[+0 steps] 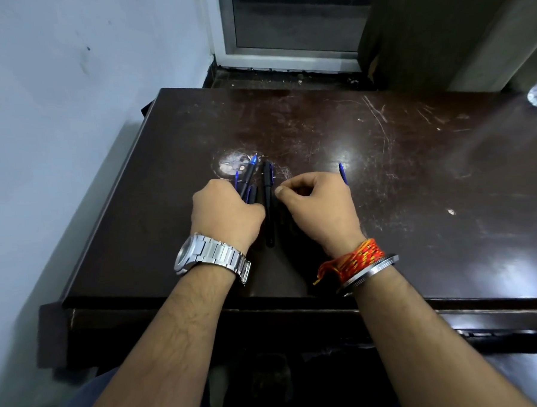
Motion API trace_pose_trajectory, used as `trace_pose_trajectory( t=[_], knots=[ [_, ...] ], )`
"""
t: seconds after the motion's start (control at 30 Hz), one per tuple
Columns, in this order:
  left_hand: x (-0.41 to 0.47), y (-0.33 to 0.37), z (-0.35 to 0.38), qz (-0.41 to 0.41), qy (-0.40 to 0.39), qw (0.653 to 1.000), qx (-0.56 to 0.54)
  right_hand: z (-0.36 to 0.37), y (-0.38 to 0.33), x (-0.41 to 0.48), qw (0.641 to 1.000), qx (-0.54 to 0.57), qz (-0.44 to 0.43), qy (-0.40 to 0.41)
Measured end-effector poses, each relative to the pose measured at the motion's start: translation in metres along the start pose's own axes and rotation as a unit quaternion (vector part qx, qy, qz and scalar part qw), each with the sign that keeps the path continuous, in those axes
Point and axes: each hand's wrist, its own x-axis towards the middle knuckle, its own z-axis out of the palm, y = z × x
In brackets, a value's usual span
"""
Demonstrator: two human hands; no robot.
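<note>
Black pen (268,203) flat on the dark table (385,197), between the two hands, lengthwise, far end toward the window. Just beside it on the left, bundle of pens (248,181) gripped in the left hand (227,210), fingers curled round the barrels, tips fanned out past the knuckles. Right hand (317,200) also curled, thumb and forefinger pinched together just beside the black pen; blue pen (342,174) poking out past its far side, apparently held in the fist.

Likely step: adding the loose pen to the bundle. Best done with a pinch near mid-barrel, a lift clear of the tabletop, then a slide in parallel with the others. Left grip to be loosened only a little, to avoid spilling the fanned tips.

Black pen slim, dark all over, clip unclear. Bundled ones dark-barrelled, bright blue at the tips.

Further out: steel wristwatch (207,256) on the left wrist, red-orange thread (357,257) and metal bangle (370,271) on the right. Tabletop heavily scratched.
</note>
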Motion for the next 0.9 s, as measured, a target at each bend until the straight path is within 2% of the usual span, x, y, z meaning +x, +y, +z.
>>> trace_pose_trajectory(
  t=[0.07, 0.17, 0.27, 0.37, 0.43, 0.53, 0.7, 0.9],
  knots=[
    [-0.001, 0.003, -0.001, 0.005, 0.008, 1.000, -0.027, 0.002, 0.000, 0.002, 0.999, 0.038, 0.017, -0.004],
    [-0.004, 0.006, -0.001, 0.038, -0.009, 0.996, -0.078, 0.004, -0.003, 0.003, 0.986, 0.149, 0.057, -0.050],
    [-0.008, 0.007, 0.003, 0.067, -0.021, 0.992, -0.104, 0.004, -0.004, 0.001, 0.975, 0.203, 0.055, -0.073],
    [-0.011, 0.010, 0.008, 0.050, -0.066, 0.982, -0.173, -0.001, -0.007, 0.003, 0.959, 0.277, 0.059, -0.028],
    [-0.012, 0.013, 0.009, 0.004, -0.127, 0.956, -0.264, -0.007, -0.013, 0.006, 0.938, 0.340, 0.064, 0.013],
    [-0.016, 0.018, 0.011, -0.042, -0.188, 0.920, -0.341, -0.015, -0.018, 0.008, 0.901, 0.424, 0.078, 0.041],
    [-0.021, 0.024, 0.009, -0.092, -0.266, 0.871, -0.403, -0.020, -0.019, 0.008, 0.882, 0.459, 0.099, 0.026],
    [-0.021, 0.023, 0.005, -0.094, -0.293, 0.859, -0.408, -0.021, -0.017, 0.009, 0.880, 0.464, 0.099, 0.010]
  ],
)
